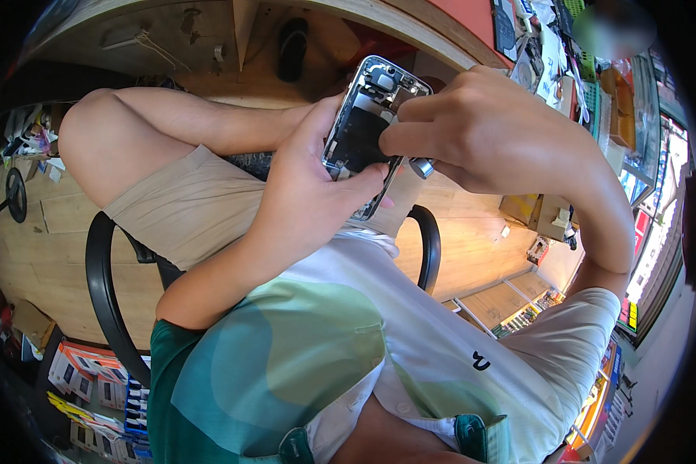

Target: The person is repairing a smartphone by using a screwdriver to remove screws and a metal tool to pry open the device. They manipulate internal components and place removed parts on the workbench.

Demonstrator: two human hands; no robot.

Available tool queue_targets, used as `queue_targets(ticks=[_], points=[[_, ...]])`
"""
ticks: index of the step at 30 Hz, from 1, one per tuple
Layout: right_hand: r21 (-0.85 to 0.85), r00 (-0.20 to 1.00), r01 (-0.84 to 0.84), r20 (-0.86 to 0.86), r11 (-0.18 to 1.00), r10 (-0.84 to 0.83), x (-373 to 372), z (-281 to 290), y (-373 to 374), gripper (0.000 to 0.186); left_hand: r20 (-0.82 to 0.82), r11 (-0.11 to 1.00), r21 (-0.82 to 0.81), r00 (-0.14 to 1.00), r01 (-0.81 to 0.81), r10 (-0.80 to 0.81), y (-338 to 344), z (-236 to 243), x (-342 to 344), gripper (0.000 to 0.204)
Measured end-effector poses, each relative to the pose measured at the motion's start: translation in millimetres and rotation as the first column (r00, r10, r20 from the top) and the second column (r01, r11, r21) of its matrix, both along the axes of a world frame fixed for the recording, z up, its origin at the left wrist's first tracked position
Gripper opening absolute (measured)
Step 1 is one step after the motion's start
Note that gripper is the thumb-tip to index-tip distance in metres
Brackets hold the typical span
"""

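An opened smartphone (pixel 359 139) with a silver frame is tilted above my lap, its inner parts bare and a large black area in its middle. My left hand (pixel 305 174) is closed round the phone's left edge, with the thumb across its lower part. Over the phone's right side, my right hand (pixel 475 127) is closed, fingers bent toward the inside. From under those fingers sticks the round silver end of a slim tool (pixel 421 168); the rest of it is hidden by the hand. Whether its tip touches the phone I cannot see.
A wooden desk edge (pixel 417 27) runs beyond the phone, with a red top (pixel 468 23) and cluttered tools and trays at the far right. Black chair armrests (pixel 104 286) flank my lap. Boxed goods (pixel 93 379) stand at the lower left; a cardboard box (pixel 545 213) lies at right.
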State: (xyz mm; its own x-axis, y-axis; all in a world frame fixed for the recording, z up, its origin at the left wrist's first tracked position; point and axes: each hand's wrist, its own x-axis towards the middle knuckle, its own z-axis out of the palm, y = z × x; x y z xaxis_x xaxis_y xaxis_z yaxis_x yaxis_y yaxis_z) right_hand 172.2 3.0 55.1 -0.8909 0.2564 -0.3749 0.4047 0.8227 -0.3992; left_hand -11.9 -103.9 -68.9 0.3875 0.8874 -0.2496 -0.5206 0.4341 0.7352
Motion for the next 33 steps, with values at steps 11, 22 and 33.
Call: queue_targets(ticks=[11,22,33], points=[[-0.037,0.999,-0.044,0.014,0.998,0.045,-0.1,-6.2,1.6,0.024,0.014,0.998,-0.032,0.999,0.048,-0.047,-1.0,1.4,-2.3,0.045],[-0.088,0.996,-0.047,0.067,0.995,0.053,-6.6,-5.6,2.4,0.025,-0.009,0.997,-0.026,0.997,0.078,-0.078,0.4,-0.1,-3.2,0.048],[-0.094,0.994,-0.032,0.103,0.995,0.042,-8.4,-4.7,2.2,0.024,-0.169,0.990,0.010,0.976,0.141,-0.137,2.8,-3.6,-6.3,0.043]])
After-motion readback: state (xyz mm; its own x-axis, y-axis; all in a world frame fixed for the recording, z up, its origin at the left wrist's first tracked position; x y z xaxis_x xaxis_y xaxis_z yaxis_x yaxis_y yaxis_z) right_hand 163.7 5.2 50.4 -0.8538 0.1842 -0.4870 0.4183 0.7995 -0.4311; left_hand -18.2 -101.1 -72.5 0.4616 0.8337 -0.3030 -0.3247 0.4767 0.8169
